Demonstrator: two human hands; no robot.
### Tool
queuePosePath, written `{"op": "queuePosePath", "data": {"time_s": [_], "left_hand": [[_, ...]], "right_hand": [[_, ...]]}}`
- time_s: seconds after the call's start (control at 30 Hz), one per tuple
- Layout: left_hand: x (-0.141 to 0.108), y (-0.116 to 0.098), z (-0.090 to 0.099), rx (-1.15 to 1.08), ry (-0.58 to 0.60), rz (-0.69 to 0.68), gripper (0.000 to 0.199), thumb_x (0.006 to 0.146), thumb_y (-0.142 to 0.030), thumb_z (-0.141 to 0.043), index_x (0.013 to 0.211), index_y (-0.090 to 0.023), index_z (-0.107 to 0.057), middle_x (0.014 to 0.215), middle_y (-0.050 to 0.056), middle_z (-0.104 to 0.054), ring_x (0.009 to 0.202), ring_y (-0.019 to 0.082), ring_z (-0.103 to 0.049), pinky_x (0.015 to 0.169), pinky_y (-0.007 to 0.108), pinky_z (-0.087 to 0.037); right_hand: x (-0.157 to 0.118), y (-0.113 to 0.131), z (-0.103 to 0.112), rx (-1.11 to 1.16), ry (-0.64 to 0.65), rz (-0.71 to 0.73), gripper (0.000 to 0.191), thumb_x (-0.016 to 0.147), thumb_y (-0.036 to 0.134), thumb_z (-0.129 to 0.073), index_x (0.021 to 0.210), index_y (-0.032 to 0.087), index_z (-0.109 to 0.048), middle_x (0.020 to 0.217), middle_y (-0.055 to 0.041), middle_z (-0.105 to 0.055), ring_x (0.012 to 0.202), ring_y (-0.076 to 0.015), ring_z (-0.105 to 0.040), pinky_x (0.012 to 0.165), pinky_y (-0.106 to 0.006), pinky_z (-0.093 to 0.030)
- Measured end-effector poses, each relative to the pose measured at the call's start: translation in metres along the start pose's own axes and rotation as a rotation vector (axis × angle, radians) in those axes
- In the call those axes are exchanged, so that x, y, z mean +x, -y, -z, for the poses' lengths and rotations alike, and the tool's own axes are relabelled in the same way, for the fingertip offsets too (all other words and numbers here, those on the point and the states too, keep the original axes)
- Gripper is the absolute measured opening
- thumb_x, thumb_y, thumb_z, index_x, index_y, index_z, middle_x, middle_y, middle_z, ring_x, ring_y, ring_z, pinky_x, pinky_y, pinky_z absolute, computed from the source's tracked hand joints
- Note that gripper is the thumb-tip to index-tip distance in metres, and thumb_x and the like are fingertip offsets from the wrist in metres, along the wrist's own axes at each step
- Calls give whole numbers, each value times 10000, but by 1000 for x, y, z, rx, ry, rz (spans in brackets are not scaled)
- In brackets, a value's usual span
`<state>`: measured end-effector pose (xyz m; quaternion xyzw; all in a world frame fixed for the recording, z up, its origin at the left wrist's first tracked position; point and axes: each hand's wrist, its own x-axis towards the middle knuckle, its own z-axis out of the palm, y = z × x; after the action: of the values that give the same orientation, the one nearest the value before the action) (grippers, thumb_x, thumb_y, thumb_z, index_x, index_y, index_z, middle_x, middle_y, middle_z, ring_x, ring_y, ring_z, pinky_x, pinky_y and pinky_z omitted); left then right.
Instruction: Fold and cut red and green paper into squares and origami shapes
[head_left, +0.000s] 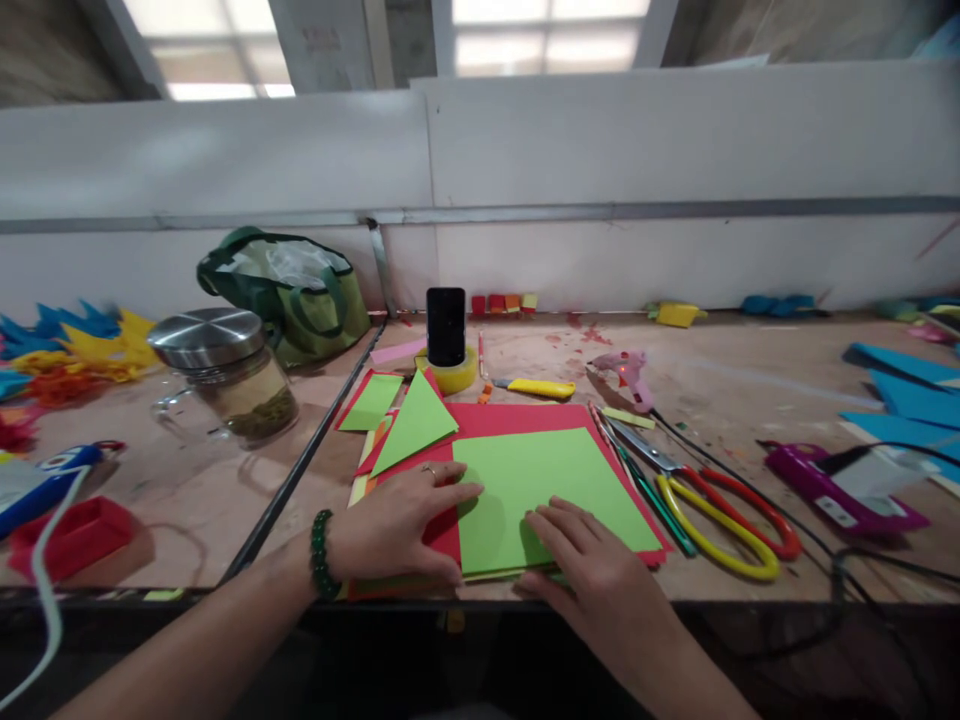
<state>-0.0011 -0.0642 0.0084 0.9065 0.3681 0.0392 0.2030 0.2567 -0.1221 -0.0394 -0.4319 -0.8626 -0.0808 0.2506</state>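
Observation:
A light green sheet of paper [555,480] lies on top of red paper [517,418] at the table's front edge. My left hand [405,515], with a ring and a green bead bracelet [321,555], rests at the sheet's left side, fingers spread. My right hand [581,560] lies on the sheet's front edge with its fingers stretched out and its thumb low at the edge. Beyond my left hand are a folded green triangle [420,422] and a smaller green piece [373,402] on red paper. Neither hand grasps anything that I can see.
Scissors [720,510] with red and yellow handles lie at right, beside a pink glue gun [626,375] and a purple glue gun [832,490] with cords. Behind are a yellow cutter [540,388] and a phone [446,325] by a tape roll [457,375]. A glass jar [244,395] stands left.

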Motion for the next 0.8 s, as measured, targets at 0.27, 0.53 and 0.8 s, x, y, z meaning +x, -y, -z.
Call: {"op": "queuePosePath", "data": {"time_s": [0.27,0.53,0.8], "left_hand": [[2,-8,-6,26,-85,-122,532,817,-486,-669,1273,-224,-594,1322,128,-554,1201,293,-516,1024,404,-407],[-1,-24,-10,75,-137,-154,503,771,-287,-677,1256,-208,-571,1172,80,-642,1047,245,-592,932,346,-448],[4,-32,-11,44,-158,-46,330,882,-390,-590,1159,-219,-644,1057,74,-695,962,244,-630,843,347,-479]], "right_hand": [[-10,1,4,100,-72,-49,232,856,220,-637,1083,174,-630,1075,-125,-686,1037,-270,-629,857,-415,-576],[5,15,-4,100,-63,-123,352,802,228,-704,1135,138,-630,1115,-136,-680,1032,-298,-580,865,-461,-553],[17,17,-1,143,-67,-142,175,925,172,-506,934,196,-679,939,-67,-718,890,-228,-620,758,-354,-551]]}}
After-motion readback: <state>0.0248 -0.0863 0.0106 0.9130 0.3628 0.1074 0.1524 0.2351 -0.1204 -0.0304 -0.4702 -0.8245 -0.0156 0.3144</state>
